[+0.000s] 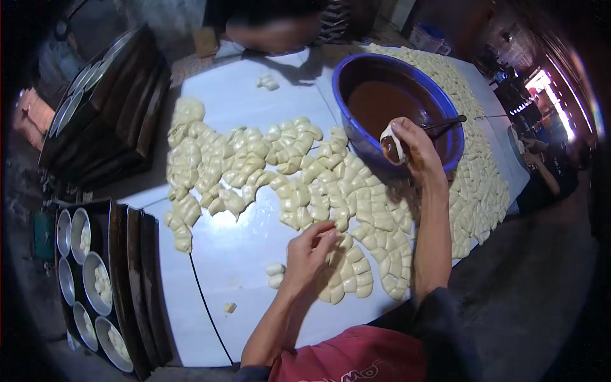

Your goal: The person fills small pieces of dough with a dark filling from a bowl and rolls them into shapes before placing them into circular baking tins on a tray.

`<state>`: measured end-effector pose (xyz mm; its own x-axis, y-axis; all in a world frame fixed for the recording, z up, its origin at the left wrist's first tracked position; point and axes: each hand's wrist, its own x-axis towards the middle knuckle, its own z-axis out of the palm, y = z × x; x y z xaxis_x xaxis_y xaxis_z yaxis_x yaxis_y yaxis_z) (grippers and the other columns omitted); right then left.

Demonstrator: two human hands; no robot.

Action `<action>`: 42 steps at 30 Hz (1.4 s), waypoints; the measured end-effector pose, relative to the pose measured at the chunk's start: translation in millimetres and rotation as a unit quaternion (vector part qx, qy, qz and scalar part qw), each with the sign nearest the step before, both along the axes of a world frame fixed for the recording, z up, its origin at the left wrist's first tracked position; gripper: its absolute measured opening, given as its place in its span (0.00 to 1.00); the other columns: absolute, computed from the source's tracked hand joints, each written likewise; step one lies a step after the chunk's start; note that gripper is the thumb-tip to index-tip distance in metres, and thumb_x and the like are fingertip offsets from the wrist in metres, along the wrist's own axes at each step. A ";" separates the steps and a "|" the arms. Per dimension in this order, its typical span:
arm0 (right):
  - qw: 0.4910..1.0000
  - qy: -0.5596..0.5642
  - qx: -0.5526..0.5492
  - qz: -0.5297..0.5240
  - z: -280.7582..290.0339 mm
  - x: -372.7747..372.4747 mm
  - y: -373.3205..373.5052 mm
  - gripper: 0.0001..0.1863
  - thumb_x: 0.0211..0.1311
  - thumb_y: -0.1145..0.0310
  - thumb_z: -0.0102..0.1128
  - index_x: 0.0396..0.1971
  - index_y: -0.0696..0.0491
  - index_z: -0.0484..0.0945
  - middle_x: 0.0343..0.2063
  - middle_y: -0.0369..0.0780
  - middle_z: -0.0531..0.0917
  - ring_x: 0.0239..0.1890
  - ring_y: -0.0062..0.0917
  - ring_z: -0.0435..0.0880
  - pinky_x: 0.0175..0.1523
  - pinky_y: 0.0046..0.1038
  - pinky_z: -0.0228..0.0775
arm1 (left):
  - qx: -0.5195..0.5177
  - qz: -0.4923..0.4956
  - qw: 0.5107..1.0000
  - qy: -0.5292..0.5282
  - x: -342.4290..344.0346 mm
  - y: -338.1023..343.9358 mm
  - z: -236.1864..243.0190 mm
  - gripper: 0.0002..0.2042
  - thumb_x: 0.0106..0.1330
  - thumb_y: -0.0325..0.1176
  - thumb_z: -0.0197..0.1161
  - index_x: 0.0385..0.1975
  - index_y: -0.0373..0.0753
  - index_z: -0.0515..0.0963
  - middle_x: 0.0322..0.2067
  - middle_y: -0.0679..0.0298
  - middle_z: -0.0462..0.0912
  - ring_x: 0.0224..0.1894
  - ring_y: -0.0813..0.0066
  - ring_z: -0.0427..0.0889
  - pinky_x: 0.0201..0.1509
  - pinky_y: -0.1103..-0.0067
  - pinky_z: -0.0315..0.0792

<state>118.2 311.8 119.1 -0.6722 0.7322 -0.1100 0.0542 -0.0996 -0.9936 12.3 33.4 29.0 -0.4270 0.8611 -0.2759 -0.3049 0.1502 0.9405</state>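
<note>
My right hand [417, 149] is closed around a flattened piece of dough [393, 145] with dark brown filling on it, held at the near rim of a blue basin [347, 118]. Inside the basin lies a brown paste [385, 105], and a dark-handled utensil [449, 121] leans out over its right side. Low over the table, my left hand [309, 254] has thumb and fingers drawn together beside many pale dough pieces [318, 191]. Whether anything sits between those fingertips is hidden.
Round metal pans [97, 283] holding white dough balls rest on dark trays at the left. More dark trays [121, 95] are stacked behind them. Dough covers much of the white table [235, 274]. A person [273, 32] stands across it; another person [547, 165] is at far right.
</note>
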 end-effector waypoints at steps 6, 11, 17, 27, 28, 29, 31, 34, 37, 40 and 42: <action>0.970 0.156 -0.186 -0.016 -32.9 -27.8 -118.7 0.07 0.72 0.65 0.57 0.42 0.52 0.73 0.30 0.35 0.81 0.27 0.12 0.81 0.28 0.14 0.74 | 0.120 0.054 0.942 -0.308 7.6 24.5 16.1 0.25 0.77 0.48 0.50 0.61 0.33 0.71 0.55 0.58 0.80 0.54 0.67 0.81 0.57 0.77 0.74; 0.942 0.171 -0.285 0.058 -54.8 -40.6 -187.5 0.09 0.71 0.68 0.55 0.48 0.51 0.72 0.34 0.34 0.81 0.27 0.10 0.79 0.30 0.13 0.73 | 0.190 0.107 0.900 -0.377 -18.8 -29.8 -2.6 0.19 0.77 0.43 0.52 0.54 0.32 0.75 0.48 0.54 0.83 0.51 0.71 0.83 0.55 0.77 0.76; 0.993 0.041 -0.005 0.107 -88.5 -56.8 -249.9 0.25 0.59 0.73 0.68 0.56 0.55 0.71 0.57 0.42 0.75 0.54 0.26 0.78 0.56 0.26 0.73 | 0.046 0.306 0.920 -0.238 -45.4 -86.5 -22.5 0.14 0.73 0.35 0.61 0.48 0.30 0.80 0.35 0.61 0.86 0.32 0.82 0.84 0.31 0.85 0.77; 0.946 -0.006 0.320 0.056 -89.4 -82.4 -285.4 0.08 0.64 0.74 0.64 0.41 0.58 0.82 0.37 0.41 0.83 0.34 0.24 0.81 0.41 0.24 0.75 | 0.105 0.321 0.933 0.125 -55.6 -102.9 -36.0 0.14 0.69 0.32 0.65 0.49 0.30 0.82 0.37 0.63 0.86 0.38 0.79 0.82 0.37 0.85 0.78; 0.979 -0.005 0.191 0.063 -87.6 -82.7 -284.3 0.07 0.65 0.72 0.63 0.40 0.59 0.82 0.38 0.39 0.83 0.33 0.22 0.80 0.40 0.22 0.74 | 0.111 0.283 0.953 -0.003 -59.6 -103.1 -27.2 0.14 0.68 0.33 0.66 0.47 0.31 0.82 0.38 0.62 0.86 0.37 0.79 0.83 0.36 0.84 0.78; 0.996 -0.003 0.059 0.067 -87.1 -82.6 -282.8 0.08 0.67 0.71 0.62 0.39 0.59 0.83 0.38 0.38 0.83 0.33 0.19 0.80 0.39 0.21 0.73 | 0.114 0.239 0.956 -0.129 -62.9 -103.3 -11.8 0.13 0.67 0.33 0.67 0.46 0.31 0.83 0.38 0.61 0.86 0.37 0.78 0.83 0.36 0.84 0.78; 0.995 -0.031 0.042 0.088 -73.6 -75.6 -278.8 0.10 0.69 0.70 0.59 0.43 0.60 0.82 0.40 0.36 0.83 0.32 0.16 0.78 0.38 0.19 0.72 | 0.101 0.212 0.947 -0.220 -69.0 -108.7 6.8 0.12 0.67 0.34 0.68 0.44 0.33 0.83 0.37 0.63 0.86 0.36 0.79 0.84 0.34 0.83 0.79; 0.982 -0.018 0.022 0.188 -72.2 -61.5 -276.1 0.20 0.67 0.74 0.59 0.58 0.57 0.76 0.46 0.38 0.81 0.41 0.19 0.80 0.40 0.19 0.73 | 0.021 0.150 0.982 -0.115 -84.7 -112.6 7.4 0.16 0.67 0.41 0.67 0.46 0.36 0.82 0.38 0.65 0.85 0.39 0.77 0.84 0.34 0.82 0.77; 0.954 0.030 0.211 0.210 -83.2 -56.3 -273.7 0.22 0.64 0.76 0.62 0.59 0.55 0.77 0.45 0.40 0.80 0.44 0.23 0.80 0.43 0.21 0.73 | 0.004 0.151 0.984 -0.092 -82.1 -118.6 10.5 0.16 0.67 0.40 0.67 0.46 0.35 0.82 0.39 0.64 0.86 0.41 0.77 0.84 0.35 0.82 0.78; 0.950 0.059 0.251 0.178 -89.3 -60.0 -268.8 0.20 0.61 0.78 0.64 0.54 0.55 0.80 0.42 0.40 0.80 0.44 0.25 0.79 0.46 0.24 0.72 | 0.076 0.135 0.983 -0.103 -73.3 -125.0 7.9 0.14 0.66 0.35 0.68 0.47 0.34 0.81 0.39 0.62 0.86 0.39 0.77 0.85 0.38 0.82 0.81; 0.923 0.103 0.337 0.154 -91.6 -63.5 -271.7 0.15 0.60 0.77 0.67 0.48 0.56 0.81 0.44 0.40 0.79 0.44 0.24 0.78 0.47 0.26 0.71 | 0.101 0.108 0.983 -0.111 -75.8 -130.3 2.9 0.13 0.64 0.31 0.69 0.47 0.34 0.81 0.40 0.59 0.86 0.37 0.76 0.85 0.39 0.81 0.81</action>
<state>54.7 40.1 27.5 -0.8153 0.3591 0.4543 -0.2207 0.5326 -0.8171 -63.5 -96.9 31.9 -0.5550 0.8034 -0.2156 -0.5097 -0.1237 0.8514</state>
